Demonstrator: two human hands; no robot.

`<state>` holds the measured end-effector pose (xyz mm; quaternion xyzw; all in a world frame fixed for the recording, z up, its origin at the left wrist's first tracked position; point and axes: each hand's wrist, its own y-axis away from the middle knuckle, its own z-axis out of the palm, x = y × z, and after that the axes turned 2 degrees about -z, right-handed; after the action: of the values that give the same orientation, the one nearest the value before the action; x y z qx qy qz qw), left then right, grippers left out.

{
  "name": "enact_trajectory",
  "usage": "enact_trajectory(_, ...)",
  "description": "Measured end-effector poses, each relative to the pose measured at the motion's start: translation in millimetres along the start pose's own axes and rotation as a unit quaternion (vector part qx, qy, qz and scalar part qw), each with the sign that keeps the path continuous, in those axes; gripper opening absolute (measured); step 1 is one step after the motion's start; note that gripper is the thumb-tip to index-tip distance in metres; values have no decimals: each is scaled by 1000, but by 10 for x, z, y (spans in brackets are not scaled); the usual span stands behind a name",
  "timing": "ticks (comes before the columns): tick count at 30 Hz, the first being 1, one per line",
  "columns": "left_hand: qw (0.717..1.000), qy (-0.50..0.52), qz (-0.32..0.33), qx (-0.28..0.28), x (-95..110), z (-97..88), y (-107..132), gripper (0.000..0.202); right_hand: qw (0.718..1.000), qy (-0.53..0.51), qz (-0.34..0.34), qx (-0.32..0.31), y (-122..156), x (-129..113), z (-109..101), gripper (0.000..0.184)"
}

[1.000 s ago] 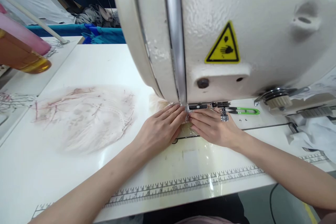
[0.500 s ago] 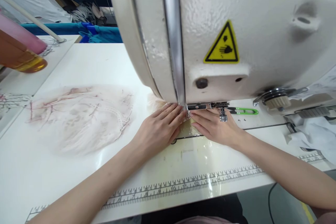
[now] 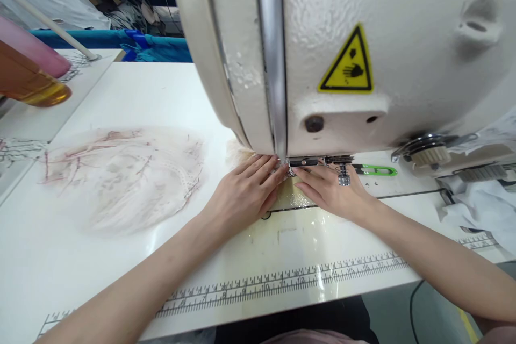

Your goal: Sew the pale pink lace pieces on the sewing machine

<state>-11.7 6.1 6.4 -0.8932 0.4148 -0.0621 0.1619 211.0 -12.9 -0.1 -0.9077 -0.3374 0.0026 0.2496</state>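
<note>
A white sewing machine point(image 3: 334, 59) fills the upper right, its presser foot and needle parts low down between my hands. Just left of the foot, my left hand point(image 3: 248, 188) lies flat, palm down, fingers stretched out over a pale, thin fabric point(image 3: 236, 153) that shows behind it. On the foot's right side my right hand point(image 3: 336, 188) rests palm down, fingers extended toward the needle area and partly hidden behind the metal parts. Green-handled thread snips point(image 3: 377, 171) lie beyond my right hand.
Sheer pale lace pieces with reddish threads point(image 3: 133, 177) lie on the white table point(image 3: 161, 91) at left. A printed ruler point(image 3: 266, 287) runs along the front edge. Thread cones point(image 3: 36, 83) stand far left; white cloth point(image 3: 475, 212) lies at right.
The view has shifted slightly, so the machine appears a little farther right. Both hands stay beside the presser foot in nearly the same pose.
</note>
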Motion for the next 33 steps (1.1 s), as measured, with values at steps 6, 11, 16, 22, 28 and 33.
enact_trajectory(6,1000,-27,5,10,20,-5,-22,33,1000,5,8,6,-6,3,-21,32)
enact_trajectory(11,998,-52,10,19,61,-26,-12,30,1000,5,4,-1,-2,14,-22,33)
enact_trajectory(16,997,-62,42,32,82,-28,22,32,999,-16,14,-44,22,41,-6,36)
enact_trajectory(22,996,-69,42,35,77,7,33,33,991,-37,53,-120,-13,47,-49,42)
enact_trajectory(28,997,-48,36,54,22,9,-9,28,965,-91,106,-224,-89,10,-163,43)
enact_trajectory(33,996,-59,-10,66,-39,-7,-61,27,983,-54,91,-151,39,-62,32,45)
